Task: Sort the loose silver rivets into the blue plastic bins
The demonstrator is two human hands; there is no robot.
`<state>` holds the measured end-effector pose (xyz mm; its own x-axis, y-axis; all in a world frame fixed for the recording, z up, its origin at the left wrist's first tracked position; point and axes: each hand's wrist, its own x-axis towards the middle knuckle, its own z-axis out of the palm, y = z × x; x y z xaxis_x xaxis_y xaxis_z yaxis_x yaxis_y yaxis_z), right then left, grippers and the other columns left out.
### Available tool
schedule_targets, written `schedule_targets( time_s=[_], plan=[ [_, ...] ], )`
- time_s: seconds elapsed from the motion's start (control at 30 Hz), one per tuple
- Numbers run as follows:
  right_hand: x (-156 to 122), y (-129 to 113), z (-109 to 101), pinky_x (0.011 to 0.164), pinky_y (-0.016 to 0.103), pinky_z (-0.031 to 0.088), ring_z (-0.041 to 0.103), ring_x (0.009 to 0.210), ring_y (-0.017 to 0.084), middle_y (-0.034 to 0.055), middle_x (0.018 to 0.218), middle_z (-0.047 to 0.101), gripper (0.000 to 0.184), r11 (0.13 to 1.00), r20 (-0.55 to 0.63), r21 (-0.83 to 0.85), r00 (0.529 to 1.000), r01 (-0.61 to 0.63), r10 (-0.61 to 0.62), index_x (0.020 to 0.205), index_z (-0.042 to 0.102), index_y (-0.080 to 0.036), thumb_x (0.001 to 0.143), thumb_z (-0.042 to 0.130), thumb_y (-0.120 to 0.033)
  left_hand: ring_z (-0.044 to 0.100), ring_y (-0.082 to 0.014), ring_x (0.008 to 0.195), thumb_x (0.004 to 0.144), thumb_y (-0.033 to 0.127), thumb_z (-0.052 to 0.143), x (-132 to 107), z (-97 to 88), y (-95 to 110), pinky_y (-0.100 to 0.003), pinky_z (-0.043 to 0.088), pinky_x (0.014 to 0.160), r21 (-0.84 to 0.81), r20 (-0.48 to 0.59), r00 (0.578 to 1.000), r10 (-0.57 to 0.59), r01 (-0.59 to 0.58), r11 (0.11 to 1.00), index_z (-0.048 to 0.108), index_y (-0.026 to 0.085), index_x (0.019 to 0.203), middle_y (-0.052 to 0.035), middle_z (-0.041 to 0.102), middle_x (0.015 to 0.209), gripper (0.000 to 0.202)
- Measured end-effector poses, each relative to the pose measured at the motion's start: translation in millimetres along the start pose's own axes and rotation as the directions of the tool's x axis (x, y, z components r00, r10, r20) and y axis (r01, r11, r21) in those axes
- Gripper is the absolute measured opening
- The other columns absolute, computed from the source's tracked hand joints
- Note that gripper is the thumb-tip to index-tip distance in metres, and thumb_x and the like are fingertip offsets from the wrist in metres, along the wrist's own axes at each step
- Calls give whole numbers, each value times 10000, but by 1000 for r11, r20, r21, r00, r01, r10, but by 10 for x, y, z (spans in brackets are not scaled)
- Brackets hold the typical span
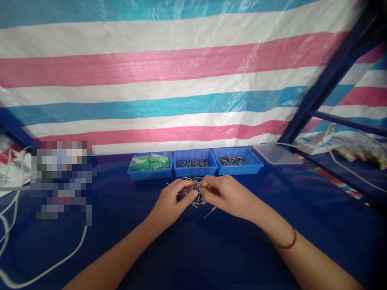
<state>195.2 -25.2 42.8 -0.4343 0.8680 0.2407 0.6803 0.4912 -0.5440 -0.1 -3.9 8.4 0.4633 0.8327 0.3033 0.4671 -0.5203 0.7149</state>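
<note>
My left hand and my right hand meet over a loose pile of small metal pins on the dark blue table. Both hands have their fingers curled and pinched together at the pile, fingertips almost touching. Something thin and metallic sits between the fingertips, too small to name. One stray pin lies just in front of my right hand. A red string circles my right wrist.
Three blue trays stand in a row behind the pile: the left tray holds green packets, the middle tray and right tray hold metal pins. A clear plastic lid lies at the right. White cables trail on the left. A striped tarp hangs behind.
</note>
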Motion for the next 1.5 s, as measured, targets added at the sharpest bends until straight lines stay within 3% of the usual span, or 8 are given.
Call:
schedule_targets(
  time_s=[0.1, 0.3, 0.5, 0.97, 1.23, 1.5],
  plan=[
    [-5, -31, 97, 498, 218, 273, 439, 494, 75, -38, 578, 513, 154, 998, -28, -14, 998, 58, -58, 772, 551, -171, 881, 480, -255, 555, -143, 716, 864, 312, 551, -7, 2, -7, -250, 431, 652, -136, -22, 998, -58, 54, 989, 641, 180, 1006, -29, 647, 867, 214],
    [6, -39, 149, 517, 227, 284, 460, 518, 80, -35, 595, 515, 181, 997, -28, -23, 997, 71, -71, 755, 536, -177, 898, 464, -262, 535, -124, 681, 847, 304, 572, 4, 4, -25, -234, 425, 640, -289, -52, 995, -89, 71, 955, 635, 158, 908, -18, 626, 813, 170],
    [28, 10, 179, 518, 227, 293, 450, 519, 78, -41, 614, 521, 115, 995, 17, 65, 997, 81, -82, 799, 550, -178, 878, 492, -238, 515, -115, 670, 855, 297, 561, -9, -4, -1, -223, 403, 624, -280, -79, 992, -97, 72, 957, 629, 159, 857, -2, 604, 773, 154],
    [64, 76, 256, 512, 212, 309, 420, 530, 70, -48, 614, 488, 181, 966, 7, 245, 996, 80, -85, 741, 543, -171, 891, 464, -234, 522, -125, 702, 859, 311, 563, -5, 5, -54, -234, 413, 656, -251, -89, 994, -68, 44, 967, 612, 170, 855, 0, 589, 781, 149],
    [78, 70, 276, 493, 209, 322, 427, 513, 75, -52, 589, 495, 79, 957, -71, 289, 997, 32, -12, 790, 585, -169, 834, 522, -188, 544, -137, 741, 865, 308, 550, 2, -2, -52, -239, 431, 685, -262, -109, 992, -64, 33, 964, 619, 175, 892, -16, 607, 828, 152],
    [85, 91, 251, 503, 227, 331, 383, 507, 86, -56, 570, 427, 108, 943, -203, 332, 978, 35, 35, 779, 568, -181, 833, 551, -273, 515, -121, 674, 874, 329, 535, 4, -17, -48, -223, 422, 625, -259, -150, 984, -91, 50, 965, 599, 175, 905, -2, 568, 763, 169]
  ],
)
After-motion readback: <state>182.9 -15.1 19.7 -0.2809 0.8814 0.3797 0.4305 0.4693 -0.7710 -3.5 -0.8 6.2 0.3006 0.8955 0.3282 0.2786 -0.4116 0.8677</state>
